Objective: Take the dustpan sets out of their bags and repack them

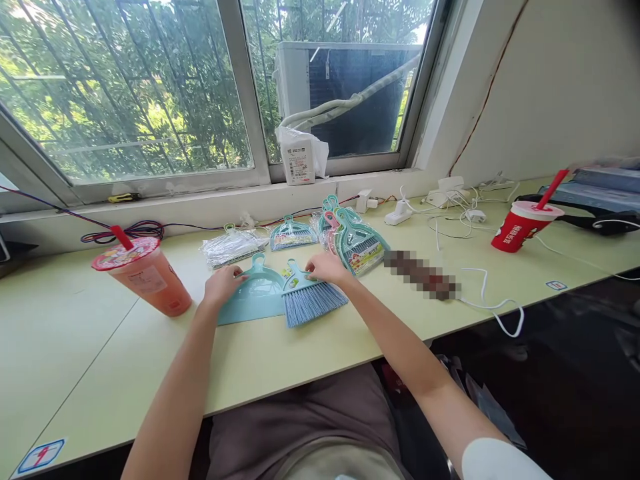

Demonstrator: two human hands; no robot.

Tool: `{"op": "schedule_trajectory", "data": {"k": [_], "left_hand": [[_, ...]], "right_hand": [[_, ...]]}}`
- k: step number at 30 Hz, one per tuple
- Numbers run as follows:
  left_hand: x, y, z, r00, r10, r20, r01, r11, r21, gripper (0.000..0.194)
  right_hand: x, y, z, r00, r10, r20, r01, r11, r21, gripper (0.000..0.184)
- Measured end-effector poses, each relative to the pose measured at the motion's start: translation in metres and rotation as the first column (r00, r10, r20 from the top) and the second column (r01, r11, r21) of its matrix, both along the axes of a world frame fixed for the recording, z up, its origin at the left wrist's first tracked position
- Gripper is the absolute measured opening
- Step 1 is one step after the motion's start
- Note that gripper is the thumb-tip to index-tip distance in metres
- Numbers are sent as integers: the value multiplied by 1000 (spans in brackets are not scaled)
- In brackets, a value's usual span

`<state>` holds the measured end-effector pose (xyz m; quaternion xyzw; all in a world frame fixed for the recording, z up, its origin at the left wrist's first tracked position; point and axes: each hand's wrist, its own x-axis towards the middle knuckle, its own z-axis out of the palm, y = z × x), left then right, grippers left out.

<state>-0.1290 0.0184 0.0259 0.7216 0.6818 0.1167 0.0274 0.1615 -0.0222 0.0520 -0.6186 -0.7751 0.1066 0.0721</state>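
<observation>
My left hand (223,283) grips the left rim of a light teal dustpan (254,297) lying on the table, thumb and fingers closed on its edge. My right hand (329,268) pinches the head of a small hand brush (311,303) at its upper right. The brush has blue-grey bristles pointing toward me and a label on its teal head. It overlaps the right side of the dustpan. Behind them lie several plastic-wrapped dustpan-and-brush sets (364,245), another wrapped set (293,235), and a pile of clear plastic wrapping (234,248).
A large drink cup (150,280) with a red straw stands left. A red cup (523,227) stands right, near white cables and a power strip (399,213). A blurred-out object (423,274) lies right of the sets. A small box (299,163) rests on the windowsill.
</observation>
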Motion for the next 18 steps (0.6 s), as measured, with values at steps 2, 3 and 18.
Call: {"op": "schedule_trajectory", "data": {"k": [2,3,18], "left_hand": [[-1,3,-3,1000,2,8,-2,1000,12,30],[-2,4,-3,1000,5,30,-5,1000,20,29],[15,-23,40,363,-113,925,224,974,31,62]], "right_hand": [[1,0,0,1000,4,28,-4,1000,-10,14],[0,0,-1,999,-2,32,2,1000,-6,13],[-28,-2,-4,352,361,-863,-173,932,319,30]]}}
